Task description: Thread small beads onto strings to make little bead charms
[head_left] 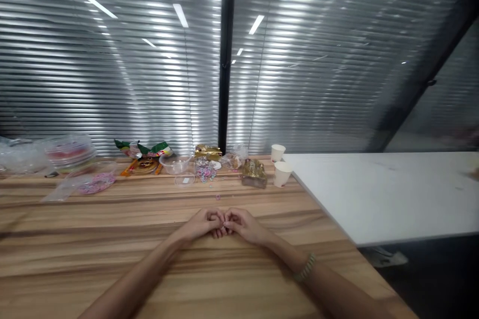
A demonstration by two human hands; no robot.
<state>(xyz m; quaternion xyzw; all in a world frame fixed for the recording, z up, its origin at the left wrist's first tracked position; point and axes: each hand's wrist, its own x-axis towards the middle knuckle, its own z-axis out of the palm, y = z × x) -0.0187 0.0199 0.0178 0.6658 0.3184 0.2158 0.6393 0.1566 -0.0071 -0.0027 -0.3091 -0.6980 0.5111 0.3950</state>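
Both hands rest on the wooden table (112, 239), knuckles up and fingertips meeting just below the middle of the view. The left hand (202, 224) is curled narrow, its fingers tucked against those of the right hand (243, 225), which is curled the same way; something small and pinkish shows where the fingertips pinch together, but it is too small to tell what it is or which hand grips it. A beaded bracelet (306, 267) sits on the right wrist, at about four o'clock from the hands. At twelve o'clock from the hands, close by, a tiny bead (218, 197) lies alone on the wood. Farther along the same direction stands a small clear cup (184, 179), with a clear bowl (175, 163) behind it and a heap of pink and pale beads (205, 171) just beside. At one o'clock lies a crumpled gold wrapper (254, 173), and past it two paper cups (282, 173) stand at the table's edge, next to a white table (381, 194) stretching toward three o'clock. At ten o'clock a clear dish holding pink beads (95, 183) lies on plastic sheeting, with a stacked clear container (69, 152) behind it and green snack packets (144, 149) near eleven o'clock.
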